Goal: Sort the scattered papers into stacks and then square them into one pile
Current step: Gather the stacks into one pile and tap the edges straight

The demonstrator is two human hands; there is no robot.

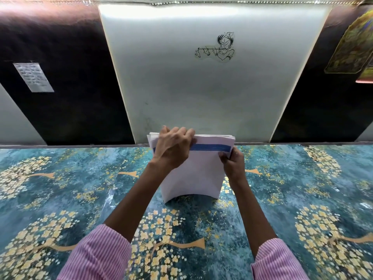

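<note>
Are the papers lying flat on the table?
No, the paper stack stands upright on the table, with the left hand gripping its top edge and the right hand gripping its right side.

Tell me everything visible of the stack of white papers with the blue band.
The stack of white papers stands on its lower edge on the teal flowered table cover, bowed so the bottom arches. A blue band crosses the front sheet near the top. The left hand grips the top edge; the right hand pinches the right side.
</note>
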